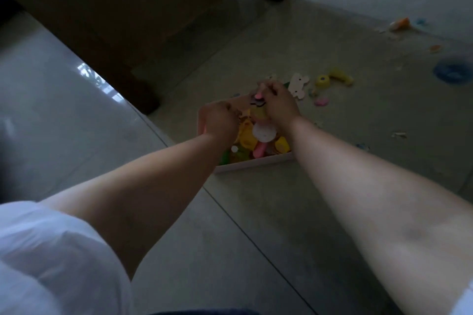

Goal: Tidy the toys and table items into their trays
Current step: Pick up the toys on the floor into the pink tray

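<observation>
Tray (252,164): on floor, heaped with toys | left hand (218,120): fingers curled at tray's left edge, we cannot tell round what | right hand (277,105): pinching pink toy (257,96) over far end | loose white toy (298,84): just right of our right hand, nearer arm.

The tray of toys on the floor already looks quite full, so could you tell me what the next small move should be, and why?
Probably the right hand should lower the pink-and-yellow toy it grips into the tray and let go. Both hands are over the tray, the left hand at its left edge. Then the white rabbit piece and yellow toy, loose on the floor beyond it, are the likely next picks.
</observation>
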Demonstrator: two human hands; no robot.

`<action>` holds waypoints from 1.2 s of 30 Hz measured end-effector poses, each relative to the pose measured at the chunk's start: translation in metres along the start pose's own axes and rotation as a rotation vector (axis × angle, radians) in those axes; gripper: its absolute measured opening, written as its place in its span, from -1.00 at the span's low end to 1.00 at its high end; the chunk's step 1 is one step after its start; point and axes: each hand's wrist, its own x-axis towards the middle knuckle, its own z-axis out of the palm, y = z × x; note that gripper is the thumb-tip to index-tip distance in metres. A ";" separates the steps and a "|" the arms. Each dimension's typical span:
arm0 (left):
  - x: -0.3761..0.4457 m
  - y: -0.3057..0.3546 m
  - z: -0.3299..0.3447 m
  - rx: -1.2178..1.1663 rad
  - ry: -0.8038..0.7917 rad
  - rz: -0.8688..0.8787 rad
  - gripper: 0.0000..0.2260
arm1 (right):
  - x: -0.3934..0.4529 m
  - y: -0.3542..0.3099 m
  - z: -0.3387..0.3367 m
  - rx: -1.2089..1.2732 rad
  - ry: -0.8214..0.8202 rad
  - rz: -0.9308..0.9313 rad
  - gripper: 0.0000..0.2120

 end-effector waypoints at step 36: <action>-0.087 0.141 0.193 0.251 -0.725 0.658 -0.65 | -0.092 0.142 -0.245 -0.573 0.494 0.305 -0.53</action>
